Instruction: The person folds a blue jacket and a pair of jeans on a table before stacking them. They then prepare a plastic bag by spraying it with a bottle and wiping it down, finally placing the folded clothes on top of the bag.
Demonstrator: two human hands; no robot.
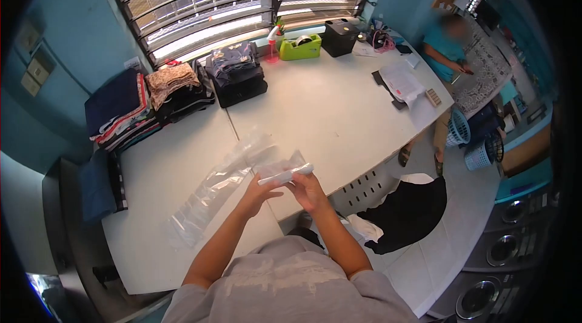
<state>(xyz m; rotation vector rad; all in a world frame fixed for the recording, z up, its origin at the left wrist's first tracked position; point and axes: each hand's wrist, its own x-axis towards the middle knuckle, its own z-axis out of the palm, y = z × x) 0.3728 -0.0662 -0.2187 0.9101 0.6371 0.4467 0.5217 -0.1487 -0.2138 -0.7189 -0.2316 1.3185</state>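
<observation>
Both my hands are closed around a roll of clear plastic bags (287,175) over the white table, close to its front edge. My left hand (260,192) grips the roll's left end, and my right hand (307,189) has its fingers on the right end. A long crinkled strip of clear plastic (212,191) lies on the tabletop to the left of my hands. Its upper part reaches close to the roll.
Folded clothes (115,104) and more dark stacks (235,77) line the table's back left. A green tape dispenser (300,48), spray bottle (273,47) and black box (339,38) stand by the window. Black clothing (412,214) lies at right. A person (445,50) works beyond.
</observation>
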